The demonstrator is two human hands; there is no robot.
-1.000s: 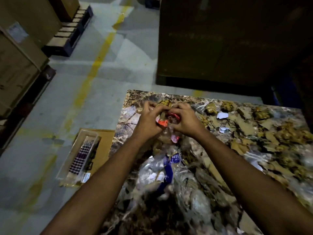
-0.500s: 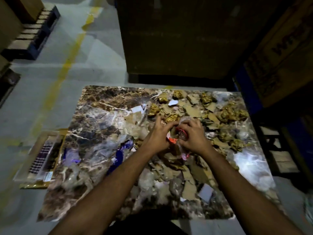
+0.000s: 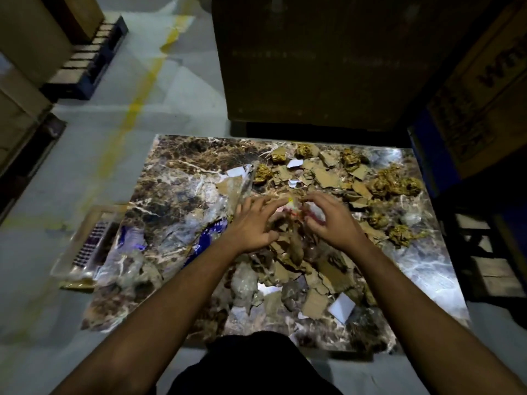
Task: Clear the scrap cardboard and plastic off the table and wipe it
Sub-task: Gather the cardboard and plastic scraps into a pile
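Note:
A dark marble-patterned table [image 3: 182, 155] is strewn with torn brown cardboard scraps [image 3: 322, 176], crumpled gold wrappers [image 3: 396, 185], clear plastic film with blue print [image 3: 208, 240] and white paper bits [image 3: 340, 306]. My left hand [image 3: 253, 223] and my right hand [image 3: 330, 220] hover side by side over the heap in the table's middle, fingers spread and slightly blurred. A small red and yellow wrapper piece [image 3: 295, 213] lies between the fingertips. Neither hand visibly grips anything.
A clear plastic box [image 3: 91, 246] on a cardboard sheet sits on the floor off the table's left edge. A big dark carton [image 3: 313, 67] stands right behind the table. A pallet [image 3: 85, 64] is at far left, a wooden frame [image 3: 484, 252] at right.
Both hands were pinching the red wrapper together; now their fingers have spread apart and the wrapper rests on the heap. The view has shifted right and back.

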